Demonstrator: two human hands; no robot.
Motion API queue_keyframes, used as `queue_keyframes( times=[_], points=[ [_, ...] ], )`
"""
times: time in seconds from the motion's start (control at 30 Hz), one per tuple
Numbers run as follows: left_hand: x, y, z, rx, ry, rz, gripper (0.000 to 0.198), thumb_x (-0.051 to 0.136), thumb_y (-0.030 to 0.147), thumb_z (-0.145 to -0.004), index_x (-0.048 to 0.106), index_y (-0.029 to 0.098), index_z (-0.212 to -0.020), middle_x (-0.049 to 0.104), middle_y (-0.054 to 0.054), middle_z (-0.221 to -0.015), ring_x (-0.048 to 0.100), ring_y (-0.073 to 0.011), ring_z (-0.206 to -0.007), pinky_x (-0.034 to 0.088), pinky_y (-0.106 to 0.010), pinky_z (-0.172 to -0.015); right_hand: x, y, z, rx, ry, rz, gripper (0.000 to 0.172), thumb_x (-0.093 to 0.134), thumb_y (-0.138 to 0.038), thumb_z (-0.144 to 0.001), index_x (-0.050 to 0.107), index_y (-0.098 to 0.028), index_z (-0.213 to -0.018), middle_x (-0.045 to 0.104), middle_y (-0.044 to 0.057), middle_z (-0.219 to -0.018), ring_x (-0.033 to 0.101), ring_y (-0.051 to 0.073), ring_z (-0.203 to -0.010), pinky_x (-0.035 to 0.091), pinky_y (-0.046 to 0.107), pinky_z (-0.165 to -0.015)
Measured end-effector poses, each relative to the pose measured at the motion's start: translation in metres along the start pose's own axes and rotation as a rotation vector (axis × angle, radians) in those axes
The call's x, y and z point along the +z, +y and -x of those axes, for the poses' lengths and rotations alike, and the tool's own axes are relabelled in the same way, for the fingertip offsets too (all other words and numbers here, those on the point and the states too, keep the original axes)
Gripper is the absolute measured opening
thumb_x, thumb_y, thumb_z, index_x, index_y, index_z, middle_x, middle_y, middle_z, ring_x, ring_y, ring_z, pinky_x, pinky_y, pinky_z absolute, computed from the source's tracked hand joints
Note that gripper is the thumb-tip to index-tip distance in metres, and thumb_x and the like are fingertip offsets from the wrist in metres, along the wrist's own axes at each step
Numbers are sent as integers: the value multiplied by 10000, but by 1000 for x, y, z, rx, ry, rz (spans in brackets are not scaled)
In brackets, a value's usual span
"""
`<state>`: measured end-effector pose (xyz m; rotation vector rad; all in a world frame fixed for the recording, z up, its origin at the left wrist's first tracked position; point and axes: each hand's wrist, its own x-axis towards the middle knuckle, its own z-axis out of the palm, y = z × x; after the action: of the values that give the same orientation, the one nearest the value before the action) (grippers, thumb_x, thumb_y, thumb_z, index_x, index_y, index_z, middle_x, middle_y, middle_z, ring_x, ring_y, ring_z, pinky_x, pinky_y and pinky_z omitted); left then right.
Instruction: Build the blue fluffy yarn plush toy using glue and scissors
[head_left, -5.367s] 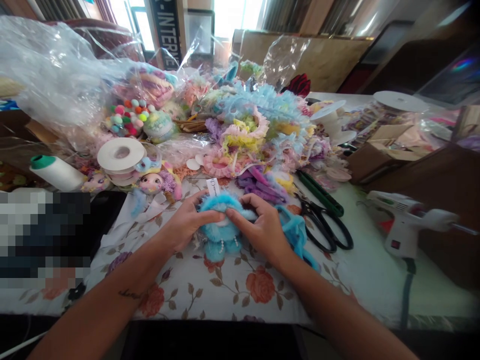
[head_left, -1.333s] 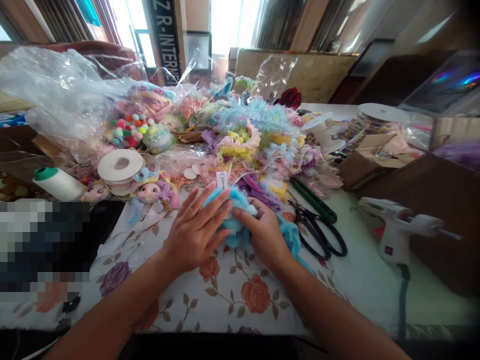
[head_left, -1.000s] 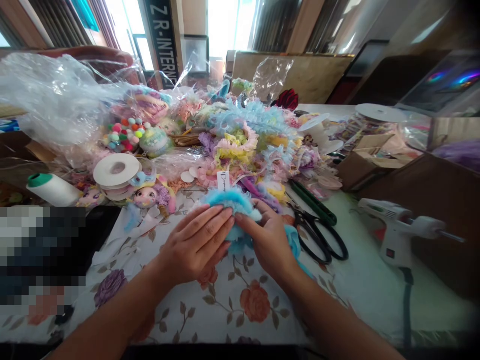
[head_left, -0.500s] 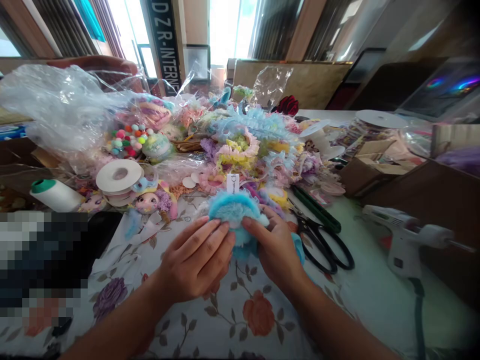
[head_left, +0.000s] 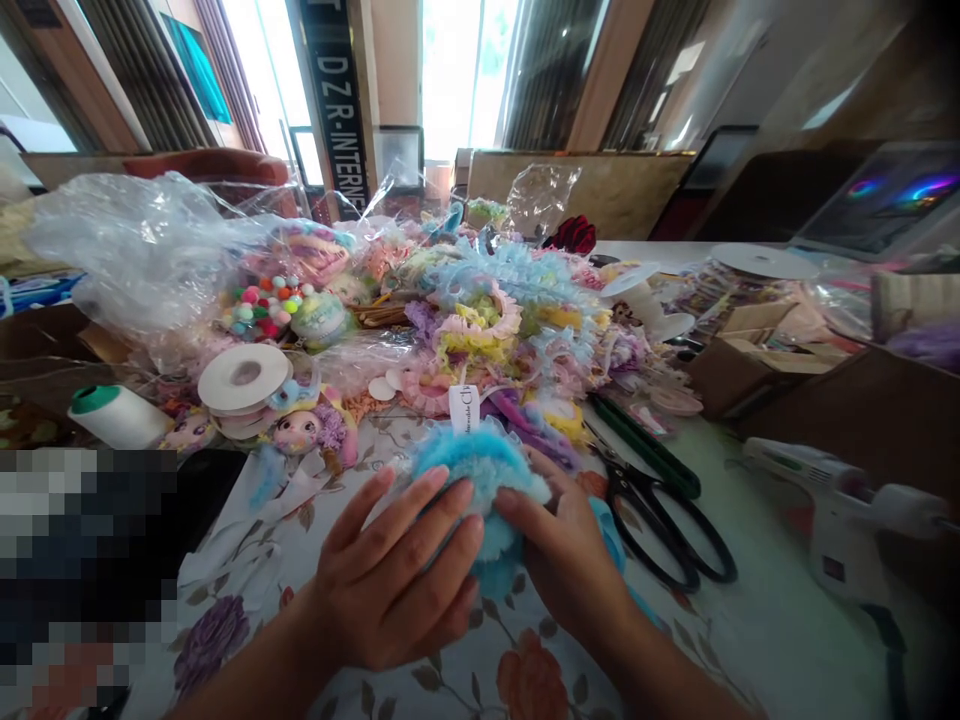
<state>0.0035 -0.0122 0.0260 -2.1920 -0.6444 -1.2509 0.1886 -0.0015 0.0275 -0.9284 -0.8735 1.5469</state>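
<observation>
A fluffy blue plush piece point(head_left: 480, 465) with a paler, furry middle is held over the flowered tablecloth. A white printed label point(head_left: 464, 410) stands up from its top edge. My right hand point(head_left: 570, 545) grips the right side of the plush, thumb on the near face and fingers behind. Against its left side, my left hand point(head_left: 397, 565) has its fingers spread and stretched out, some touching the fur. Right of my right hand lie black-handled scissors point(head_left: 664, 525), partly alongside a dark green tool point(head_left: 649, 447). A strip of blue ribbon point(head_left: 609, 530) shows behind my right wrist.
A white glue gun point(head_left: 840, 520) lies at the right beside cardboard boxes point(head_left: 757, 365). Across the back spreads a heap of pastel frilly trims point(head_left: 495, 270) and clear plastic bags point(head_left: 150, 240). A ribbon spool point(head_left: 244, 378) and a thread cone point(head_left: 116, 415) stand left.
The fingers of my left hand have spread and loosened from the plush, while my right hand keeps its grip. The view has tilted up slightly, so things sit lower.
</observation>
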Motion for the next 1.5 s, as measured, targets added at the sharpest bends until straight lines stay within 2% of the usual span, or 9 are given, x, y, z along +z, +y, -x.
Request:
queue_keyframes(
  times=[0.13, 0.27, 0.47, 0.67, 0.77, 0.93, 1.13, 1.37, 1.5],
  points=[
    [-1, 0, -3, 66, -29, 94, 219, 588, 153, -890, 729, 121, -1054, 811, -93, -1026, 681, -200, -1208, 480, -349, -1154, 4, -4, 2, -21, 60, 86, 388, 905, -394, -643, 661, -222, -890, 658, -35, -719, 571, 112, -600, 492, 210, -559],
    [5, 1, -3, 48, -80, 122, 248, 594, 176, -911, 702, 101, -1122, 782, -139, -1140, 656, -251, -1263, 503, -407, -1141, 10, -8, 2, -80, 119, 208, 386, 922, -265, -558, 642, -215, -819, 617, -55, -679, 526, 103, -604, 459, 194, -551],
    [7, 1, 4, -13, -41, 93, 263, 619, 189, -910, 704, 85, -1136, 782, -136, -1046, 687, -258, -1188, 563, -414, -1080, 7, -10, 0, -34, 123, 267, 401, 867, -441, -665, 620, -217, -888, 632, -31, -739, 548, 126, -633, 471, 227, -565],
    [8, -1, 1, -35, -107, 124, 303, 617, 154, -915, 672, 87, -1206, 757, -162, -1184, 643, -272, -1270, 549, -447, -1095, 6, -8, -1, -55, 70, 240, 357, 844, -312, -655, 659, -218, -946, 712, -5, -832, 624, 163, -752, 515, 252, -686],
    [8, -3, 1, -42, -121, 147, 334, 636, 155, -897, 670, 74, -1219, 770, -159, -1130, 667, -284, -1224, 558, -460, -1085, 6, -6, -3, -72, 68, 245, 317, 805, -288, -665, 663, -222, -940, 717, 1, -847, 634, 181, -774, 521, 273, -708],
    [7, -4, 2, -37, -111, 191, 300, 632, 117, -871, 690, 76, -1163, 786, -131, -1038, 697, -298, -1173, 598, -467, -1036, 7, -5, -5, -49, 81, 241, 294, 784, -306, -665, 655, -220, -915, 684, -16, -780, 604, 168, -727, 493, 264, -662],
    [7, -4, 0, -33, -99, 183, 334, 635, 102, -858, 690, 71, -1186, 751, -171, -1191, 661, -291, -1252, 578, -429, -1071, 7, -6, -3, -99, 78, 223, 321, 810, -264, -632, 658, -223, -911, 685, -23, -796, 584, 148, -708, 490, 243, -644],
    [6, -4, 1, 2, -85, 200, 310, 624, 84, -843, 718, 66, -1138, 790, -137, -1084, 679, -270, -1228, 569, -402, -1079, 5, -5, -2, -105, 85, 219, 295, 819, -307, -657, 664, -222, -893, 660, -19, -784, 572, 147, -704, 485, 241, -638],
    [6, -4, 4, 14, -157, 194, 357, 580, 159, -923, 676, 64, -1253, 755, -148, -1234, 605, -265, -1340, 474, -414, -1171, 3, -3, -2, -96, 57, 203, 283, 804, -352, -684, 660, -223, -890, 636, -20, -751, 550, 143, -656, 461, 240, -590]
  ],
)
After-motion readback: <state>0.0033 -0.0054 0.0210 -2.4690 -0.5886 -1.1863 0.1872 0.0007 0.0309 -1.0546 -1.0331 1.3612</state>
